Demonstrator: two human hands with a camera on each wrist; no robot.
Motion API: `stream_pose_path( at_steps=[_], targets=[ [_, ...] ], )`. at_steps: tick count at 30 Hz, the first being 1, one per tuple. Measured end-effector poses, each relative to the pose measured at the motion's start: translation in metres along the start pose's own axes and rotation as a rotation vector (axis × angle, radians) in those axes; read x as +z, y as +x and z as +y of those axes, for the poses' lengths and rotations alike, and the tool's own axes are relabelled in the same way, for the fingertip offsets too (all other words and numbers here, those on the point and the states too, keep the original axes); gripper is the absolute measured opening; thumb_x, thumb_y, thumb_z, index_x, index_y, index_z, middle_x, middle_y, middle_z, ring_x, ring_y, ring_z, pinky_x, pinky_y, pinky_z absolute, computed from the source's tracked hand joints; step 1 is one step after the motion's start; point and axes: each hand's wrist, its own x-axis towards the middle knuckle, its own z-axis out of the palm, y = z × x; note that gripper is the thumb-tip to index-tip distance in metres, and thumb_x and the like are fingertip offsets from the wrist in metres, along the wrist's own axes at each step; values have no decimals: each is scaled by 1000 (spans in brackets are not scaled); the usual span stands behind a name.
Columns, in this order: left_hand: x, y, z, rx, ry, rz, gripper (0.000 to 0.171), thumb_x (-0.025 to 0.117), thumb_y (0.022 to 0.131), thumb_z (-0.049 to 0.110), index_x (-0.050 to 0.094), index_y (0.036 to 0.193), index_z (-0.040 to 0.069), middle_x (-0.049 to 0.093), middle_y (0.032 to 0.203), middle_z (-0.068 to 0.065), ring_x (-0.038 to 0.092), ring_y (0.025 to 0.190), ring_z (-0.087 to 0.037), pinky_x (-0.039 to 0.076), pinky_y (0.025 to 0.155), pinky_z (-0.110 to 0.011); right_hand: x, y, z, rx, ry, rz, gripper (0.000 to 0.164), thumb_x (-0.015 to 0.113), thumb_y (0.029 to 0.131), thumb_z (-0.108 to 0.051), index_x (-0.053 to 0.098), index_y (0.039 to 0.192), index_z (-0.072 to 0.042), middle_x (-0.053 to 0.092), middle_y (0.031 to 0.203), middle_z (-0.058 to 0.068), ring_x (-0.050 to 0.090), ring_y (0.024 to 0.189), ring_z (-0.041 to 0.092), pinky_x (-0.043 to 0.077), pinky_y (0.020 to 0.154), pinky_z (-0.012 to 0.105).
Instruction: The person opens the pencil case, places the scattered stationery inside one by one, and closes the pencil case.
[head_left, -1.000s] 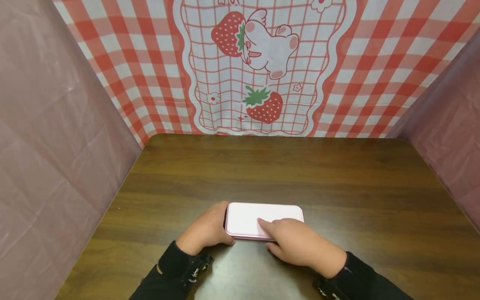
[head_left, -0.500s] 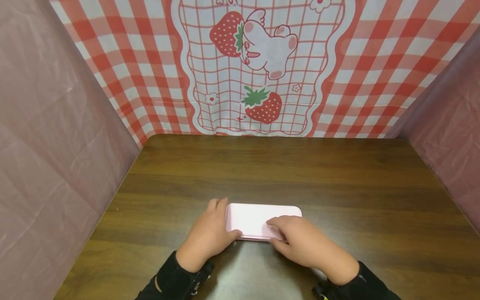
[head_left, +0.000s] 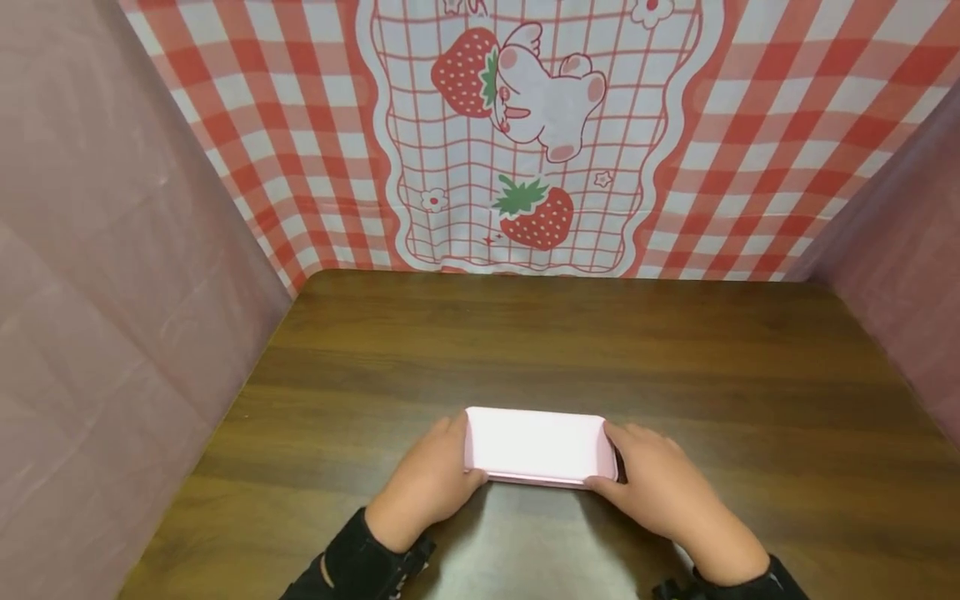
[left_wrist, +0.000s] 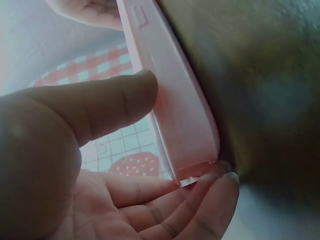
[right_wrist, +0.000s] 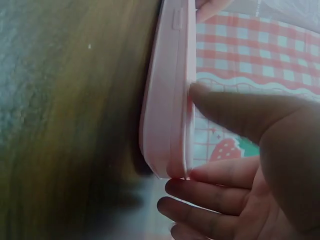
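A long, flat pink plastic case point(head_left: 534, 446) with rounded corners lies on the wooden table, its pale top facing up. My left hand point(head_left: 426, 477) holds the left end, thumb against the near side and fingers around the end. At the opposite end, my right hand point(head_left: 660, 479) grips with its thumb on the near edge and its fingers at the short side. The left wrist view shows the case's side wall point(left_wrist: 182, 100) under the left thumb, with a small raised tab near the top of the picture. What is inside the case is hidden.
The brown wooden table point(head_left: 562, 342) extends around the case. A red and white checked cloth with strawberries point(head_left: 536, 218) hangs behind its far edge. Pinkish cloth covers the left side point(head_left: 112, 292) and the right side point(head_left: 907, 333).
My right hand has moved from the top of the case to its right end and now grips there. The left hand keeps the left end, its thumb now against the near edge.
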Motion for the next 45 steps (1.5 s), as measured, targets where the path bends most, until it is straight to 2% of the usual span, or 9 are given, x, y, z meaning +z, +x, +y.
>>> stream_pose_path(
  at_steps=[3, 11, 20, 24, 30, 35, 38, 41, 45],
  targets=[
    [0, 4, 0, 6, 7, 1, 85, 81, 90, 28, 37, 151, -11, 56, 135, -30, 59, 123, -39, 47, 104, -50, 1, 4, 2, -4, -1, 11, 76, 82, 87, -42, 57, 138, 9, 62, 131, 28, 58, 123, 46, 42, 100, 64],
    [-4, 18, -3, 27, 64, 42, 79, 79, 92, 28, 40, 149, -11, 60, 128, -27, 61, 117, -36, 50, 99, -48, 7, 20, 4, -22, 30, 69, 73, 79, 91, -33, 51, 143, 10, 61, 132, 28, 58, 123, 45, 44, 101, 60],
    [-4, 30, -9, 31, 71, 41, 82, 76, 95, 30, 36, 152, -12, 54, 140, -29, 56, 128, -38, 45, 106, -48, 12, 26, 8, 7, 89, 79, 76, 75, 96, -31, 43, 150, 11, 53, 142, 31, 51, 131, 47, 41, 105, 61],
    [-5, 32, -10, 24, 63, 31, 82, 75, 95, 32, 35, 153, -11, 53, 142, -28, 56, 129, -37, 44, 107, -48, 13, 26, 9, 15, 91, 74, 76, 73, 97, -32, 41, 151, 10, 51, 144, 31, 49, 133, 47, 39, 107, 61],
    [-9, 24, -14, 26, 13, 34, 84, 73, 95, 34, 34, 154, -11, 51, 144, -27, 52, 133, -37, 43, 109, -49, 12, 19, 11, 36, 106, 51, 79, 69, 99, -33, 34, 153, 13, 46, 148, 33, 45, 137, 49, 37, 109, 62],
    [-24, 18, -20, 56, 67, 99, 80, 70, 97, 38, 36, 155, -7, 45, 153, -25, 41, 143, -39, 32, 116, -52, 0, 12, 18, 87, 89, 54, 84, 67, 100, -38, 29, 155, 12, 39, 153, 35, 39, 140, 51, 33, 109, 66],
    [-34, 17, -27, 93, 131, 161, 79, 69, 98, 41, 37, 156, -2, 41, 157, -23, 34, 147, -40, 23, 120, -54, -8, 8, 26, 95, 55, 114, 82, 68, 100, -33, 28, 155, 12, 37, 153, 36, 37, 140, 53, 31, 109, 69],
    [-43, 16, -36, 129, 183, 216, 82, 70, 97, 42, 35, 158, 0, 37, 160, -24, 31, 149, -40, 19, 121, -55, -14, 4, 34, 105, 28, 185, 78, 67, 101, -24, 26, 156, 12, 35, 154, 36, 35, 139, 55, 29, 107, 72],
    [-53, 16, -48, 124, 245, 254, 92, 70, 95, 49, 27, 162, 3, 28, 164, -24, 26, 152, -39, 16, 122, -53, -19, 1, 46, 115, 14, 267, 78, 67, 100, -19, 24, 157, 12, 31, 156, 37, 32, 139, 57, 27, 105, 75]
  ],
)
